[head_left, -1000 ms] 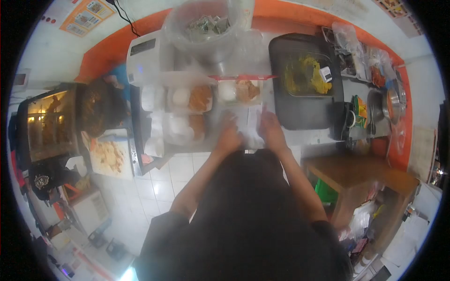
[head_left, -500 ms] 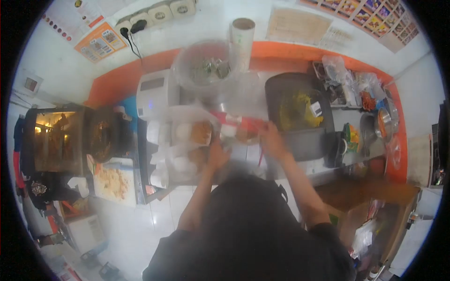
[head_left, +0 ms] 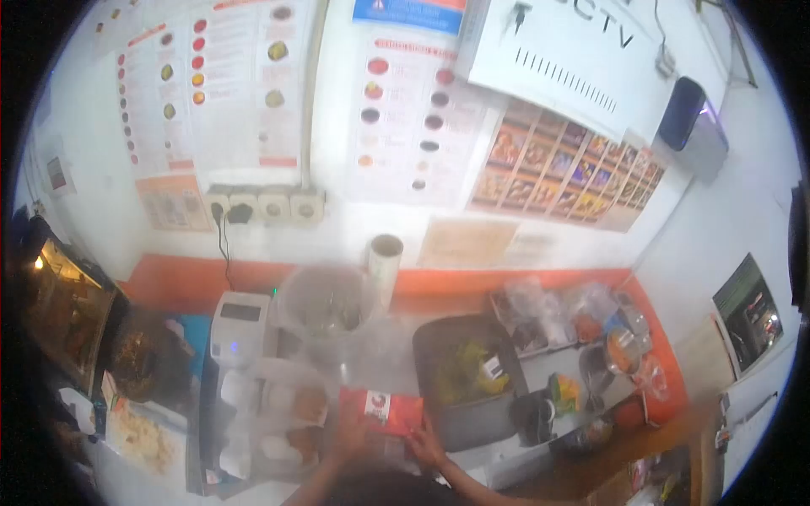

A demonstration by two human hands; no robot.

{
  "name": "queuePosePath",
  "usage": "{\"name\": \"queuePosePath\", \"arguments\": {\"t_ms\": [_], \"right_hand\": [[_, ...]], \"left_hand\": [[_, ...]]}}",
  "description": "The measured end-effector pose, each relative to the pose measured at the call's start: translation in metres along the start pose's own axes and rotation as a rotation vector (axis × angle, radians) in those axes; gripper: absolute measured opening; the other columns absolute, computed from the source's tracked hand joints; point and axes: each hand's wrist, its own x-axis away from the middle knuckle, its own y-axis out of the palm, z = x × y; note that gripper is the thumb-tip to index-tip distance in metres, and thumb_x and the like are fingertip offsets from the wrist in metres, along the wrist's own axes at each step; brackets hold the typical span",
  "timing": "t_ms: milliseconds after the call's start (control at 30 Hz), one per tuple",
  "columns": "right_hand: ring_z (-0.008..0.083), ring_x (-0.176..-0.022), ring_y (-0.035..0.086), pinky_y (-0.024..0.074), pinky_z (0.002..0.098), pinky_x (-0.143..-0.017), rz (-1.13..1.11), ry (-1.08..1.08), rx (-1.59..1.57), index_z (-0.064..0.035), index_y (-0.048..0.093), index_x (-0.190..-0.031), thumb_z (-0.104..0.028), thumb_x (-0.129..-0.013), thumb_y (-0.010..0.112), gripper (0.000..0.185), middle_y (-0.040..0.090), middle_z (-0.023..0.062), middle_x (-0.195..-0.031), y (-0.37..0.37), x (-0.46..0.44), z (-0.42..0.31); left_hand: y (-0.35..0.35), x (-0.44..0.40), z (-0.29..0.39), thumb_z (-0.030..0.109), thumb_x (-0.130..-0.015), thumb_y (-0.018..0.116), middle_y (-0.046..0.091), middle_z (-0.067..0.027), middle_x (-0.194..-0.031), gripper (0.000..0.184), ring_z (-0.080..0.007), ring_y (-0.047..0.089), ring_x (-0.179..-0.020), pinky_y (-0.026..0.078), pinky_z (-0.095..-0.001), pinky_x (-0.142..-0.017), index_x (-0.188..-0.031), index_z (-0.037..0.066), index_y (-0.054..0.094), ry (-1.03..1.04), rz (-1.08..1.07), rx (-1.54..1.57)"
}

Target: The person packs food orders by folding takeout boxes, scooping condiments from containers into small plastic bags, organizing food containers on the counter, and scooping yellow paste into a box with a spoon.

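Note:
A red takeaway box (head_left: 381, 411) with a white printed label lies on the counter in front of me, its red lid over the top. My left hand (head_left: 350, 440) is at the box's left edge, blurred, with the fingers against its side. At the lower right corner, my right hand (head_left: 428, 444) grips the box edge between thumb and fingers. Just left of it are two open boxes: an upper box (head_left: 274, 396) and a lower box (head_left: 268, 451), each holding something white and a brown piece of food.
Behind the boxes stand a large clear tub (head_left: 325, 295) and a white label-printer-like machine (head_left: 240, 329). A dark tray (head_left: 460, 337) with yellow-green contents is to the right. Further right are a black cup (head_left: 533, 417) and a rack of plastic bags (head_left: 540, 308).
The head view has tilted up, showing more wall. The red lid, raised over the food half a second ago, now lies down over the box, with both hands at its edges.

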Motion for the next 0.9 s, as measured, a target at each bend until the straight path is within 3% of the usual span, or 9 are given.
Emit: {"name": "queuePosePath", "arguments": {"t_ms": [133, 267, 333, 367, 467, 567, 633, 767, 900], "right_hand": [[0.0466, -0.14, 0.038, 0.0377, 0.0498, -0.113, 0.089, -0.234, 0.086, -0.0124, 0.055, -0.141, -0.018, -0.088, 0.07, 0.056, 0.025, 0.0307, -0.158, 0.007, -0.005, 0.015], [0.0463, -0.139, 0.038, 0.032, 0.0484, -0.116, 0.058, -0.279, -0.019, -0.0046, 0.058, -0.131, -0.019, -0.089, 0.069, 0.046, 0.04, 0.0284, -0.149, 0.015, -0.013, 0.007], [0.0253, -0.116, 0.059, 0.047, 0.0388, -0.1, 0.457, -0.355, 0.068, -0.0037, 0.058, -0.134, -0.023, -0.095, 0.071, 0.045, 0.061, 0.0169, -0.128, 0.03, -0.009, 0.01], [0.0253, -0.116, 0.059, 0.047, 0.0388, -0.1, 0.451, -0.368, 0.074, -0.0037, 0.058, -0.134, -0.023, -0.095, 0.071, 0.045, 0.061, 0.0169, -0.128, 0.027, -0.011, 0.009], [0.0266, -0.128, 0.053, 0.0401, 0.0425, -0.109, 0.287, -0.225, 0.034, -0.0045, 0.053, -0.139, -0.029, -0.097, 0.069, 0.051, 0.051, 0.0175, -0.141, 0.008, -0.018, -0.015], [0.0252, -0.129, 0.052, 0.0405, 0.0437, -0.11, 0.221, -0.009, -0.311, -0.0083, 0.049, -0.144, -0.029, -0.1, 0.066, 0.051, 0.05, 0.0141, -0.142, -0.021, -0.027, -0.098], [0.0243, -0.129, 0.052, 0.0408, 0.0445, -0.11, 0.179, 0.147, -0.545, -0.0109, 0.047, -0.146, -0.029, -0.102, 0.063, 0.051, 0.05, 0.0118, -0.142, -0.028, -0.03, -0.128], [0.0232, -0.128, 0.053, 0.0413, 0.0415, -0.111, 0.041, -0.047, -0.555, -0.0164, 0.025, -0.159, -0.026, -0.103, 0.061, 0.068, 0.049, 0.0125, -0.143, 0.003, -0.036, -0.034], [0.0346, -0.147, 0.027, 0.0224, 0.0452, -0.121, -0.064, 0.09, -0.748, -0.0178, 0.01, -0.162, -0.045, -0.092, 0.07, 0.096, 0.018, 0.0153, -0.163, 0.003, -0.031, -0.031]], "left_hand": [[0.002, -0.029, -0.013, 0.048, -0.068, 0.085, 0.021, -0.0368, -0.156, 0.082, -0.0567, 0.02, -0.145, 0.026, -0.0593, -0.118, -0.134, 0.009, 0.056, 0.006, -0.193, -0.063], [0.049, -0.03, -0.044, 0.064, -0.054, 0.09, 0.025, -0.0347, -0.155, 0.112, -0.0529, 0.025, -0.144, 0.029, -0.0563, -0.118, -0.142, 0.01, 0.047, 0.332, 0.101, -0.108], [0.026, -0.025, -0.02, 0.062, -0.055, 0.091, 0.031, -0.0306, -0.153, 0.116, -0.0492, 0.031, -0.141, 0.032, -0.0561, -0.115, -0.146, 0.01, 0.042, 0.021, -0.014, 0.521], [0.013, -0.023, -0.008, 0.061, -0.055, 0.092, 0.034, -0.0285, -0.152, 0.118, -0.0473, 0.035, -0.139, 0.034, -0.056, -0.114, -0.148, 0.011, 0.04, -0.145, 0.004, 0.815], [0.005, -0.017, -0.019, 0.055, -0.059, 0.092, 0.041, -0.0253, -0.147, 0.114, -0.0421, 0.04, -0.136, 0.036, -0.0525, -0.112, -0.151, 0.013, 0.038, -0.024, -0.135, 0.487], [0.0, 0.001, -0.01, 0.048, -0.065, 0.092, 0.048, -0.0251, -0.142, 0.108, -0.0394, 0.045, -0.132, 0.038, -0.0479, -0.112, -0.152, 0.013, 0.038, -0.234, 0.17, 0.626], [-0.016, 0.004, -0.007, 0.055, -0.074, 0.084, 0.057, -0.0223, -0.138, 0.11, -0.0377, 0.054, -0.127, 0.038, -0.047, -0.113, -0.154, -0.001, 0.034, -0.263, 0.056, 0.304], [0.006, 0.018, -0.02, 0.043, -0.077, 0.086, 0.045, -0.0264, -0.148, 0.108, -0.0398, 0.045, -0.136, 0.033, -0.0485, -0.115, -0.158, 0.005, 0.025, -0.177, 0.088, 0.52], [0.02, 0.03, -0.023, 0.045, -0.078, 0.084, 0.039, -0.025, -0.153, 0.103, -0.0406, 0.039, -0.142, 0.029, -0.0545, -0.117, -0.157, 0.007, 0.029, -0.139, 0.103, 0.668]]}}
